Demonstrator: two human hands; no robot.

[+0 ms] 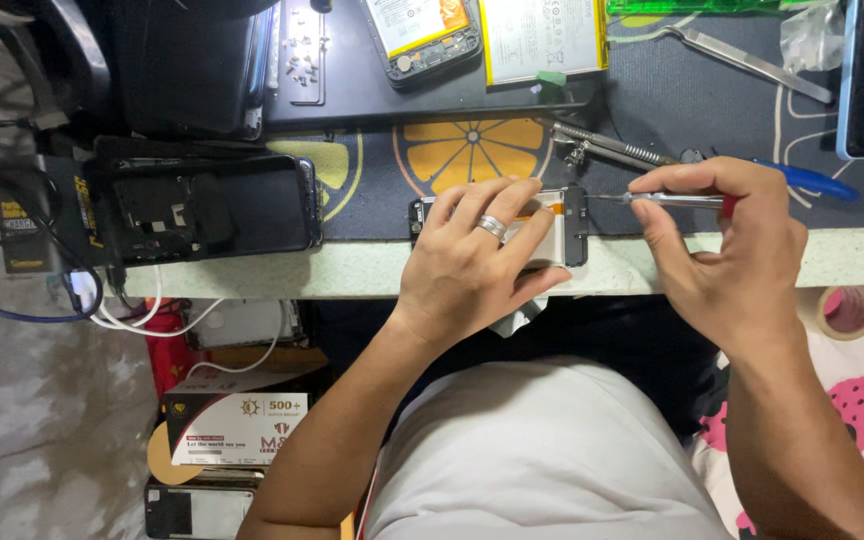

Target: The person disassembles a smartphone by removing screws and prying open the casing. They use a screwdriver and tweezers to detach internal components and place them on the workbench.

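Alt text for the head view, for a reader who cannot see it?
The left hand presses down an opened black smartphone at the desk edge while the right hand holds a slim metal screwdriver to its end. Another opened black phone lies left.

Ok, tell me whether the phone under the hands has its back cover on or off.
Off. The phone lies with its insides exposed, battery showing, under the left hand; the right hand points a screwdriver at its end.
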